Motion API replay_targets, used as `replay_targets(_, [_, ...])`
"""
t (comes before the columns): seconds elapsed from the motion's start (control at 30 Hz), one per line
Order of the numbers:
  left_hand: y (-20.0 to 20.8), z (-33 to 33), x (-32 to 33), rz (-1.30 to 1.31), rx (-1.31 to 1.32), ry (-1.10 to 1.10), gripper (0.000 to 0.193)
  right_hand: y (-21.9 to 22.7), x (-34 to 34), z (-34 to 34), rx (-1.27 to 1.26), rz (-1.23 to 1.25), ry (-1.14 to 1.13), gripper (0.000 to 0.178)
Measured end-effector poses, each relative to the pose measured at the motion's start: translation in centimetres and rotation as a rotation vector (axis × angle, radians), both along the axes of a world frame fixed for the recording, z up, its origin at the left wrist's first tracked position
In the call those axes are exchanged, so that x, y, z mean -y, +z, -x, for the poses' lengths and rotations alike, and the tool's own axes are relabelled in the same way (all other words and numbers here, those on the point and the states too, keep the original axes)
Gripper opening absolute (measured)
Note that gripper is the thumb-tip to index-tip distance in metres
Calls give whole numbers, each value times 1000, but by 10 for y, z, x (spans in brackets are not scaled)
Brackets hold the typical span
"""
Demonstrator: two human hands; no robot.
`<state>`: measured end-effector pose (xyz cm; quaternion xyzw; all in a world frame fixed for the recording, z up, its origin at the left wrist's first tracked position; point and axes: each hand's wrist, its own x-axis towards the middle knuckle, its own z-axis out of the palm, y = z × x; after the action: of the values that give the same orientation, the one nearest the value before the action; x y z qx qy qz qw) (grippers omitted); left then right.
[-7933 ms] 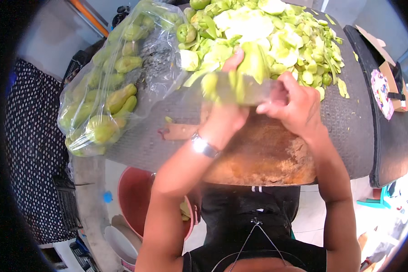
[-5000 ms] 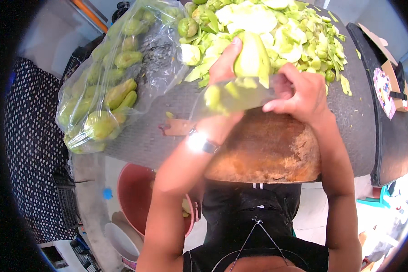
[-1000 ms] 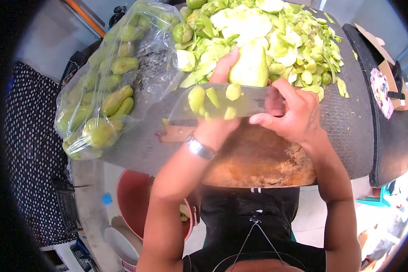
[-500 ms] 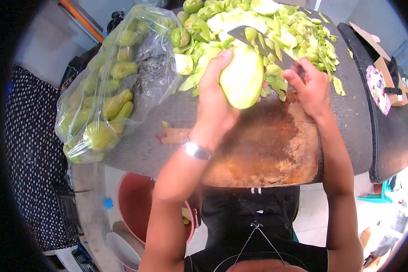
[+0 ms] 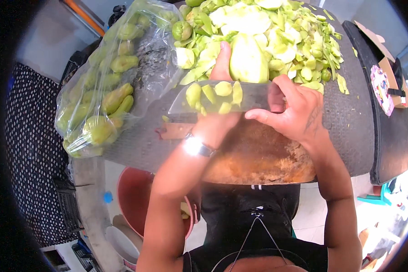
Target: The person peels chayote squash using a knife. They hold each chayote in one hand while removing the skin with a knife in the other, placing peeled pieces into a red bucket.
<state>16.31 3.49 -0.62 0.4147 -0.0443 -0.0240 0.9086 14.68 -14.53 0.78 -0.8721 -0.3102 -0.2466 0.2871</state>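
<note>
My left hand (image 5: 221,67) is wrapped round a pale peeled chayote (image 5: 249,58), its thumb up along the left side; the knife hides most of its fingers. With my right hand (image 5: 300,109) I grip a wide-bladed knife (image 5: 255,96), held across in front of the chayote and pointing left. Several bits of green peel (image 5: 193,95) cling to the blade. Beneath my hands lies a worn wooden board (image 5: 267,158) with its handle to the left. Beyond it spreads a heap of peelings and peeled chayotes (image 5: 299,38).
On the left of the dark table (image 5: 344,131) lies a clear plastic bag (image 5: 143,97) of unpeeled chayotes (image 5: 118,99). A red bucket (image 5: 133,192) stands below the near edge, beside a white container (image 5: 121,242). Off to the right is an open cardboard box (image 5: 390,75).
My right hand has swung the knife from behind the chayote to in front of it, blade now level and pointing left. The chayote has moved slightly farther away.
</note>
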Motion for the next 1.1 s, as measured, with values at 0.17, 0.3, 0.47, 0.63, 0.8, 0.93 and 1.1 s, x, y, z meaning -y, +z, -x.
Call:
replay_targets(0.17, [2,1,1,34,-76,0,60,2,3,-5,-72,-26,-49,62])
replay_targets(0.3, [-7,-2,2,-139,-58,192,59,-2,7,-12,-93,-107,-25,61])
replay_targets(0.47, [3,0,1,77,-119,96,56,1,18,-19,-214,-130,-21,60])
replay_targets(0.63, [10,3,0,97,-109,42,54,4,17,-15,-130,-162,35,58])
replay_targets(0.8, [17,2,-1,42,-46,-63,57,-4,48,-59,-457,-222,-297,67])
replay_targets(0.93, [14,-3,0,148,-127,-36,61,-8,62,-67,-635,-234,-387,74])
replay_targets(1.1, [21,0,9,114,-234,157,58,12,24,-18,-538,-185,-191,67])
